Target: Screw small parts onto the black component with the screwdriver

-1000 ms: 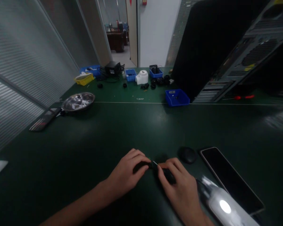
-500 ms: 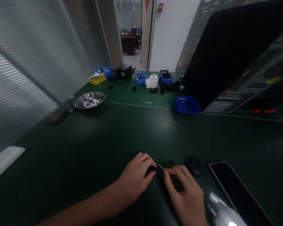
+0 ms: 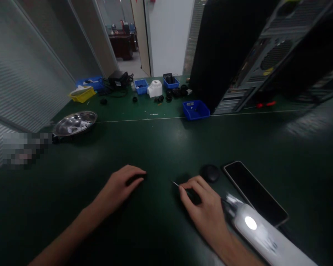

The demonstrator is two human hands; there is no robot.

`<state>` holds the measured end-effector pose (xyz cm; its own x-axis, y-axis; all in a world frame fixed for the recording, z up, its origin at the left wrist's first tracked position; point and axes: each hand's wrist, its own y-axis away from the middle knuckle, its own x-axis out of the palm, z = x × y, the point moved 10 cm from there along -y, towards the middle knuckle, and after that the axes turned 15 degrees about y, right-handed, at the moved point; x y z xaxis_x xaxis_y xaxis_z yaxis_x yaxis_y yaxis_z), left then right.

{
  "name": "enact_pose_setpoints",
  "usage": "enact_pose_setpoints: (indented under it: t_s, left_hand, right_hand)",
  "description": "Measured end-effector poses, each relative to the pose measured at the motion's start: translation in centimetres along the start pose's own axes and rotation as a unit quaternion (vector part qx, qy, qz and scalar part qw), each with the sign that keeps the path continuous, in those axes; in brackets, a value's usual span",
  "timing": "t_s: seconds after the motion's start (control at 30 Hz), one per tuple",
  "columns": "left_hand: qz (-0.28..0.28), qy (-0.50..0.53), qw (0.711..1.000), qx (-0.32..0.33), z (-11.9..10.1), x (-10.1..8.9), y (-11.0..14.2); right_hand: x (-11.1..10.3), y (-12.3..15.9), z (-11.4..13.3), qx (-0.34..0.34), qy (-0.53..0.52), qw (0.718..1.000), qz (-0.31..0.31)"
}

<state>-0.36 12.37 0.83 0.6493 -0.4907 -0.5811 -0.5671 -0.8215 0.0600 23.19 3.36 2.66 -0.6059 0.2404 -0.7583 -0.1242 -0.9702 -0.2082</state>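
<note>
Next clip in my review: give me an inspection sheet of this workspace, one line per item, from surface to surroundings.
Surface: dark green table, a thin pale line crossing it.
Job's things: thin metal rod, its far end hidden in the right hand.
Clutter: round black object, phone and white device near the right hand; steel bowl holding white pieces; blue bin and yellow tray farther back.
Grip: right hand pinches the rod; left hand half curled, cannot tell if it holds anything.
Cables: dark cord beside a black box.
Surroundings: open door ahead, tall black panel at right.
</note>
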Motion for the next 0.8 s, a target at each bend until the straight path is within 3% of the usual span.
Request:
enact_pose_setpoints:
  t_s: [0.1,0.2,0.3,0.37,0.47,0.57,0.8]
  left_hand:
    - [-0.142,-0.109,0.982,-0.067,6.4,-9.3,2.4]
    - [-0.235,-0.224,0.929,-0.175,13.0,-17.6,6.3]
    - [-0.316,-0.259,0.876,-0.255,17.3,-22.6,10.3]
    - [-0.359,-0.249,0.855,-0.280,18.6,-23.9,11.9]
    - [-0.345,-0.261,0.847,-0.308,19.1,-23.8,12.1]
    - [-0.325,-0.289,0.851,-0.296,18.1,-23.3,11.2]
    - [-0.358,-0.239,0.873,-0.229,15.8,-22.6,11.6]
  right_hand:
    - [-0.3,-0.1,0.1,0.000,0.000,1.000,-0.003]
    - [-0.3,0.0,0.0,0.005,0.001,1.000,0.001]
    - [-0.3,0.0,0.1,0.005,0.000,1.000,0.001]
    - [-0.3,0.1,0.2,0.002,0.001,1.000,0.001]
    - [-0.3,0.1,0.3,-0.003,-0.002,1.000,0.004]
    - [-0.3,0.2,0.3,-0.002,-0.006,1.000,0.007]
    - [0.1,0.1,0.3,-0.013,-0.002,1.000,0.016]
